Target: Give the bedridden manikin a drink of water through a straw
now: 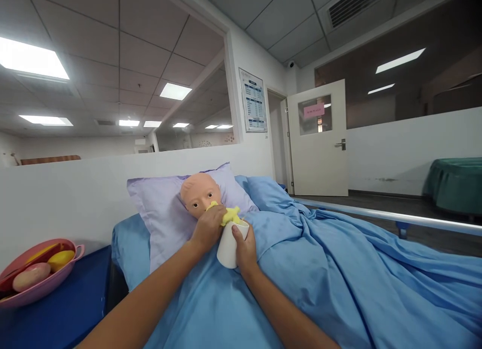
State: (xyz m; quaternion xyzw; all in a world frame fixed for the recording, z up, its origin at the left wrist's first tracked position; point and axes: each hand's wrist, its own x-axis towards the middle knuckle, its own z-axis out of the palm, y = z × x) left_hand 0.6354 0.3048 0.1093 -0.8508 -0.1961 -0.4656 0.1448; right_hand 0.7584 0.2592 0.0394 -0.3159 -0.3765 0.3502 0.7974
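Note:
A manikin head [199, 193] lies on a lilac pillow [165, 213], its body under a blue bed sheet [339, 268]. My left hand [208, 227] is closed on a yellow cloth [230, 216] and presses it at the manikin's mouth. My right hand [244, 249] grips a white cup [229, 246], held upright just below the manikin's chin. The cloth hangs over the cup's rim.
A pink bowl [45, 283] with fruit-like items stands on a dark blue bedside surface [68, 309] at the left. A metal bed rail [395, 216] runs along the right side. A low white partition is behind the bed, and a white door [320, 158] stands open beyond.

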